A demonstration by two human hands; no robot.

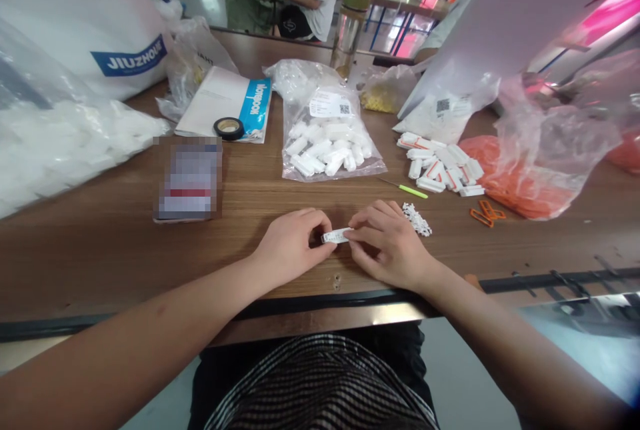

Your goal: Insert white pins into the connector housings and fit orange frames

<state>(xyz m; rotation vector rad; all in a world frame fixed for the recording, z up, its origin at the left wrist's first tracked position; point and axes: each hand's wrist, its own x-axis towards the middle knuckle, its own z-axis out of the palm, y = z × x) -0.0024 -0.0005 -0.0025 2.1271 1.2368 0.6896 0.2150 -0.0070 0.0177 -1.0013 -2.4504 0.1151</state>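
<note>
Between my two hands, just above the wooden table, is a small white plastic piece with tiny marks or holes along its face. My left hand pinches its left end between thumb and forefinger. The fingers of my right hand close over its right end and hide that part. Right beside the right hand lies a small heap of tiny white parts. Farther right is a pile of white plastic pieces, some with orange strips. A yellow-green handled tool with a thin shaft lies behind the right hand.
A clear bag of white pieces lies ahead. At left are a blurred phone-like object, a notebook, black tape and large bags. Orange rings and a bag of orange parts lie right. A bottle stands behind.
</note>
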